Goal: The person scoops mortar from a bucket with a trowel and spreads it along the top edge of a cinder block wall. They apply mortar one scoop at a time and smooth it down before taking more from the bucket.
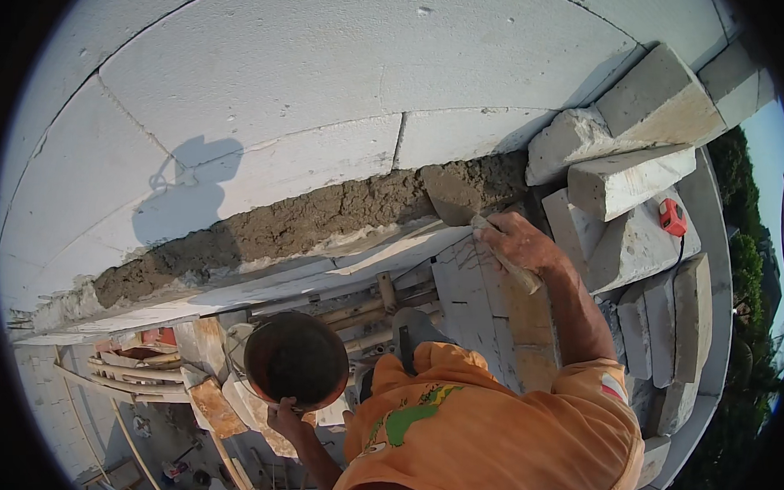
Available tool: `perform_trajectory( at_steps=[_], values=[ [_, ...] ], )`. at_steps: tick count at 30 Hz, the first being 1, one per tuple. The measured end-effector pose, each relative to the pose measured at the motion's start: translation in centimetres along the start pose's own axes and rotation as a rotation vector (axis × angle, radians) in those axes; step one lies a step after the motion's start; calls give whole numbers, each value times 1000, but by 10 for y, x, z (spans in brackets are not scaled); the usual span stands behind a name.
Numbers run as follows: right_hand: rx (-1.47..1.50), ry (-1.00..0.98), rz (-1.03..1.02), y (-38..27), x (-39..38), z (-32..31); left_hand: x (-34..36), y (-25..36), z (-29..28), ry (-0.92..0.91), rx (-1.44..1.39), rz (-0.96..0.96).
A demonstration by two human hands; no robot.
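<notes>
My right hand (523, 240) is closed round the handle of a trowel. Its mortar-coated blade (451, 196) lies against the right part of a rough grey-brown mortar bed (313, 217), which runs along the top of a white block wall. At lower left, my left hand (287, 419) grips the rim of a dark round bucket (296, 359) at its near side. The bucket's inside is in shadow, so what it holds is hard to make out.
A tall white block wall (273, 59) rises behind the mortar. Stacked loose blocks (631, 180) stand at right, with a red tape measure (671, 217) on one. Wooden poles (138, 383) and scaffolding lie far below at left. Trees (746, 293) show beyond the right edge.
</notes>
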State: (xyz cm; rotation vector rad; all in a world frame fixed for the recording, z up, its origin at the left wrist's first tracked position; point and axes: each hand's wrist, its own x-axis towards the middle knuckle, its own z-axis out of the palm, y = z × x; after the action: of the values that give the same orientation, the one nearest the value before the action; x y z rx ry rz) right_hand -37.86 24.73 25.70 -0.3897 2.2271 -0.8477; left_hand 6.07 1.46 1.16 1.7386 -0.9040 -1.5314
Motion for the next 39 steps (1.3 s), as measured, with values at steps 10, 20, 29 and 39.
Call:
perform_trajectory(
  at_steps=[10,20,29,39],
  values=[
    [350,81,-5,23,0,19,-1,-5,-13,42,-87,-50],
    [696,86,43,-20,10,104,-7,-12,-29,144,-116,-22],
    [719,-46,-17,-49,14,166,-17,-14,-35,200,-164,-20],
    [490,-400,-225,-103,3,207,-45,-3,-26,216,-319,-8]
  ],
)
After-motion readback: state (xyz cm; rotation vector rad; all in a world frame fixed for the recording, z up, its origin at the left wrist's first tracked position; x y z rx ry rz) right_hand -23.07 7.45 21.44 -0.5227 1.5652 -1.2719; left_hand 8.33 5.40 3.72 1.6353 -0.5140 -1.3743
